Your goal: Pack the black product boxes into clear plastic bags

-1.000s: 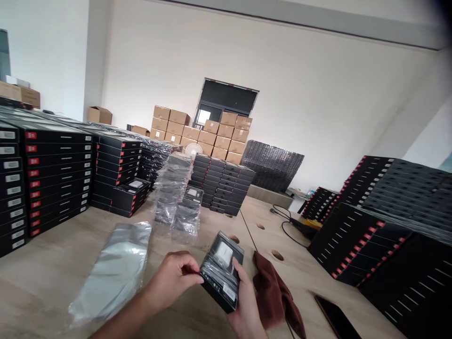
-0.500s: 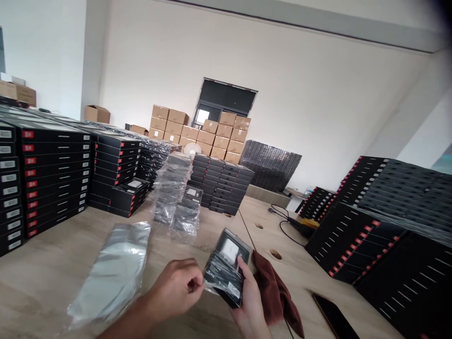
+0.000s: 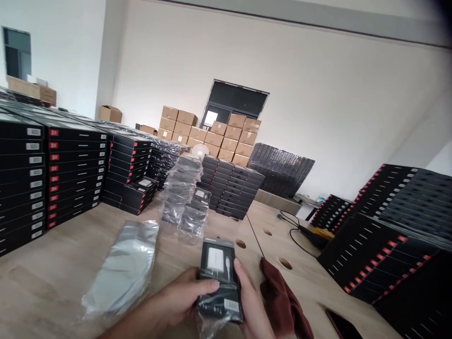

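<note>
Both my hands hold a black retail box (image 3: 218, 278) printed with a white charger and cable, low at the centre of the view. Clear plastic film (image 3: 212, 325) wraps its lower part and hangs below it. My left hand (image 3: 180, 296) grips the box's left side, with the fingers across its front. My right hand (image 3: 250, 303) holds the right side, with the thumb along its edge. To the left lies a flat silver-grey plastic bag (image 3: 123, 263) on the wooden table (image 3: 45, 278). A brown cloth (image 3: 284, 301) lies just right of my right hand.
Stacks of black boxes (image 3: 74, 174) with red labels stand at left, and more (image 3: 395, 268) at right. Film-wrapped packs (image 3: 178, 188) stand ahead. A black phone (image 3: 342, 327) lies at lower right, near a cable (image 3: 300, 230). Cardboard cartons (image 3: 208, 132) are stacked behind.
The box has turned from tilted to nearly upright, its printed front now facing me. My left hand moved from pinching the film to gripping the box. The view shifted slightly.
</note>
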A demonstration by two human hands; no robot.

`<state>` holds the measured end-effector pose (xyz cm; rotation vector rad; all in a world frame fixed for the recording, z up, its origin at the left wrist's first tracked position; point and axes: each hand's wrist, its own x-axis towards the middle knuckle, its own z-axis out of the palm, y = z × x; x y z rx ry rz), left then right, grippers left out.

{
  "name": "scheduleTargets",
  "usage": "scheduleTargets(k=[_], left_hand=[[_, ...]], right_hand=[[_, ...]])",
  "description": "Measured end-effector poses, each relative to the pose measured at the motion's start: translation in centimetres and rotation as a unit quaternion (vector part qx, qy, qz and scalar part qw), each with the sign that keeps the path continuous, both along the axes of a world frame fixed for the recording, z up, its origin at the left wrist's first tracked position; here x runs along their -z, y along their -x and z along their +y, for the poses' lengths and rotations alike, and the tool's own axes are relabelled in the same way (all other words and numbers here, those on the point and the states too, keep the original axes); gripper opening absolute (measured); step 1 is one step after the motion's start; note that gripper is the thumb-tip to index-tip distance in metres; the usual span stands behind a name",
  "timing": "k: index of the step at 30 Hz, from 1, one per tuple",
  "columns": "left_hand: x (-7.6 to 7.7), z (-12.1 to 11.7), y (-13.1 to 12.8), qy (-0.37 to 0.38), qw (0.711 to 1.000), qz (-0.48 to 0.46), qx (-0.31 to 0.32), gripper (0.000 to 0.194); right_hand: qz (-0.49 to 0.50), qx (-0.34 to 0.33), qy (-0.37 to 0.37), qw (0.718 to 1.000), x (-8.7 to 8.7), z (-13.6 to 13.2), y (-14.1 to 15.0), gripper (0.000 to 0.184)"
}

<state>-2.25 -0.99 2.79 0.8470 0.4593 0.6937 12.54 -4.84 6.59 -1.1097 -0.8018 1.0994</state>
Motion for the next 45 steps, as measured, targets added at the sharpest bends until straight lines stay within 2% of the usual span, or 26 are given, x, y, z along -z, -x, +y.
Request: scheduleTargets(k=[2,4,5,7,10,12,14,16,19,22,23,24,26,28,30,33,35,36,38,40,41,43,45], left_hand=[[-0.4,0.1,-0.1,0.006,0.997,-0.026,-0.075,0.050],[-0.9,0.3,0.2,0.011,0.993,-0.032,-0.112,0.052],[-1.2,0.4,0.4,0.008,0.992,-0.035,-0.121,0.053],[-1.5,0.4,0.8,-0.006,0.991,-0.057,-0.124,0.052],[-1.5,0.1,0.8,-0.016,0.991,-0.099,-0.093,0.048],[-1.4,-0.2,0.6,-0.009,0.990,-0.099,-0.095,0.046],[-1.2,-0.3,0.3,-0.006,0.990,-0.079,-0.118,0.044],[-1.0,-0.1,0.2,-0.015,0.989,-0.074,-0.130,0.043],[-0.9,0.7,0.8,-0.035,0.988,-0.088,-0.124,0.041],[-0.8,1.5,1.5,-0.043,0.985,-0.067,-0.152,0.039],[-0.8,1.7,1.6,-0.050,0.984,-0.054,-0.160,0.039],[-0.8,1.7,1.6,-0.060,0.984,-0.042,-0.163,0.039],[-0.6,1.5,1.2,-0.087,0.985,-0.025,-0.145,0.041],[-0.3,1.0,0.7,-0.106,0.989,-0.010,-0.101,0.041],[-0.1,0.6,0.7,-0.126,0.991,0.016,-0.032,0.040],[-0.1,0.8,2.1,-0.168,0.974,0.096,0.115,0.032],[-0.4,1.5,3.5,-0.187,0.955,0.149,0.176,0.032],[-0.5,1.8,4.0,-0.187,0.958,0.158,0.148,0.035],[-0.5,2.3,4.4,-0.159,0.977,0.141,0.024,0.048],[-0.1,2.3,3.7,-0.133,0.983,0.111,-0.062,0.062],[0.3,2.1,3.1,-0.136,0.984,0.103,-0.059,0.067],[1.2,1.7,1.7,-0.177,0.979,0.098,0.003,0.069],[1.8,1.3,0.5,-0.222,0.969,0.103,0.036,0.059]], right_hand=[[-0.043,-0.047,-0.050,0.997,-0.6,-0.5,0.0,0.061],[-0.125,-0.080,-0.082,0.986,-0.9,-0.8,-0.1,0.066],[-0.174,-0.071,-0.093,0.978,-0.9,-0.8,-0.2,0.063],[-0.253,-0.009,-0.113,0.961,-0.6,-0.6,0.0,0.046],[-0.300,0.080,-0.153,0.938,0.1,-0.3,0.2,0.020],[-0.320,0.111,-0.179,0.924,0.3,-0.5,0.4,0.012],[-0.354,0.111,-0.200,0.907,0.2,-0.8,0.7,0.011],[-0.396,0.068,-0.216,0.890,-0.3,-1.4,1.1,0.008],[-0.437,-0.076,-0.199,0.874,-1.2,-2.3,1.5,0.010],[-0.373,-0.270,-0.072,0.885,-1.2,-2.6,1.1,0.014],[-0.318,-0.303,-0.024,0.898,-0.9,-2.4,0.8,0.022],[-0.249,-0.306,0.016,0.919,-0.4,-2.1,0.5,0.030],[-0.091,-0.240,0.057,0.965,0.7,-1.1,-0.3,0.043],[0.041,-0.139,0.056,0.988,1.7,0.1,-1.1,0.047],[0.114,-0.029,0.044,0.992,2.3,1.0,-2.0,0.044],[0.137,0.139,0.011,0.981,2.0,1.4,-3.9,0.037],[0.121,0.196,-0.007,0.973,1.5,1.1,-4.9,0.036],[0.107,0.200,-0.012,0.974,1.3,0.9,-5.1,0.035],[0.077,0.173,-0.009,0.982,1.1,0.6,-5.0,0.034],[0.046,0.130,-0.001,0.990,1.3,0.5,-4.1,0.035],[0.033,0.110,0.001,0.993,1.5,0.6,-3.5,0.035],[0.015,0.074,-0.002,0.997,1.9,0.8,-2.5,0.037],[0.005,0.051,-0.013,0.999,2.2,0.9,-1.9,0.040]])
